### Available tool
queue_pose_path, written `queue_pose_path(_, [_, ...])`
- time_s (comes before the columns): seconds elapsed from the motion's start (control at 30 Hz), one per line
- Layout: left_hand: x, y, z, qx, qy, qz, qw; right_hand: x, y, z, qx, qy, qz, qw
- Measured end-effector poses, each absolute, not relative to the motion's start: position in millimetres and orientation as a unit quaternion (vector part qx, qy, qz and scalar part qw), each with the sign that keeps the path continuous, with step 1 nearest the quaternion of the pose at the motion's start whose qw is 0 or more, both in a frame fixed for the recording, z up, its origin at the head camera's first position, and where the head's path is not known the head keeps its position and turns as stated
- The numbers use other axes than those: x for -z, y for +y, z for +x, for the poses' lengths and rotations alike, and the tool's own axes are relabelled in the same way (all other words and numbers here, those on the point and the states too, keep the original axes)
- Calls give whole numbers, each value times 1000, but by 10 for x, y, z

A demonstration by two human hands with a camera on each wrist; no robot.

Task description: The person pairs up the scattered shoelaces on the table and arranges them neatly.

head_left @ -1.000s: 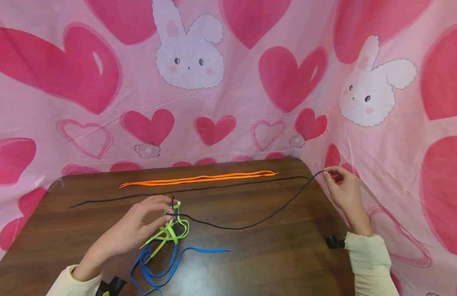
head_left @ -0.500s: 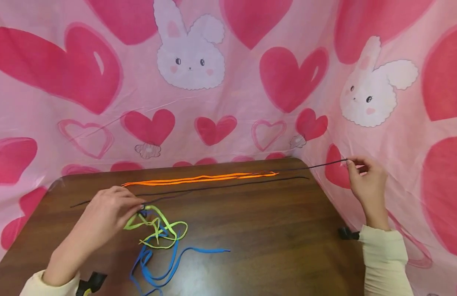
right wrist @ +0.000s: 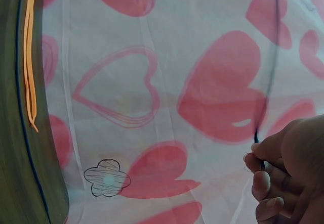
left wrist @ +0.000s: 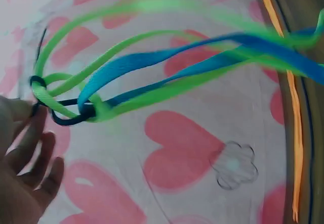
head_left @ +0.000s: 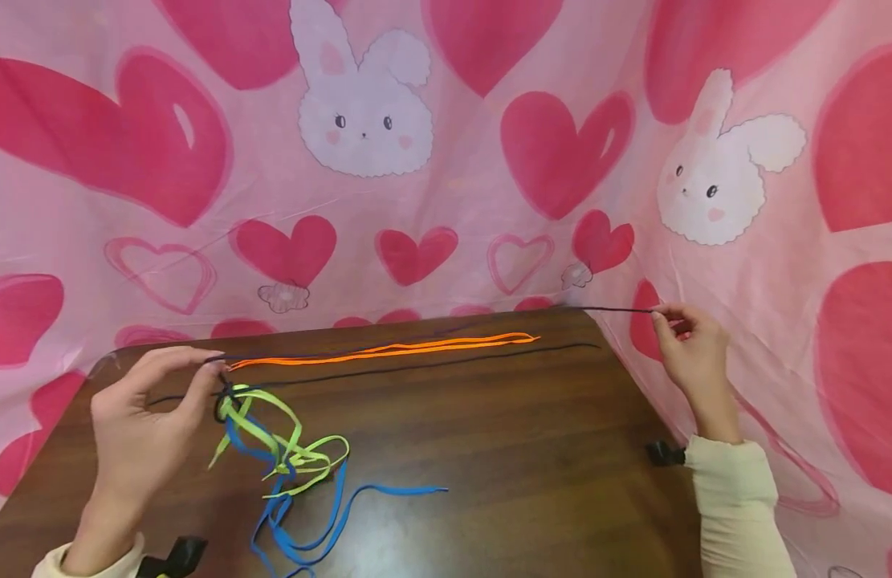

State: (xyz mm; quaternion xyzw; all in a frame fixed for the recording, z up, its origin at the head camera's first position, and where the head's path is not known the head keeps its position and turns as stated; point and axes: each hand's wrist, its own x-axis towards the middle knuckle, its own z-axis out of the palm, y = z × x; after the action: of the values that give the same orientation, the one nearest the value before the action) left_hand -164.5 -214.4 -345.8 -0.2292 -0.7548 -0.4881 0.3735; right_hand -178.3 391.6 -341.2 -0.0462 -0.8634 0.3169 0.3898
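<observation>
Between my two hands, above the far part of the table, stretches a thin dark shoelace [head_left: 619, 310]. My left hand [head_left: 145, 417] pinches it between thumb and fingertips at the left. At the right, past the table's corner, my right hand [head_left: 694, 353] pinches the lace's other end. Below my left fingertips, small dark loops [left wrist: 66, 122] of lace are linked with a lime-green shoelace [left wrist: 106, 57] and a blue shoelace [left wrist: 121, 64]. Green strands dangle in loops, while the blue shoelace trails onto the table with one tip [head_left: 434, 489] pointing right.
An orange shoelace [head_left: 417, 348], folded double, lies straight near the back of the brown wooden table [head_left: 532, 457]. In front of it, another dark shoelace [head_left: 417, 369] lies stretched out. A pink heart-and-bunny cloth [head_left: 474, 201] hangs behind and at the right.
My left hand has moved left and up, drawing the green and blue laces along with it. My right hand went right and up, then slightly back. The slack dark lace has straightened.
</observation>
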Motion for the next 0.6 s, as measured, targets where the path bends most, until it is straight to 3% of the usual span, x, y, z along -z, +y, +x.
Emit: queue_pose_path(0.6, [3841,-2561,-1579,237,-904,-200,294,3235,4225,-1676,-304,-827,-145,451])
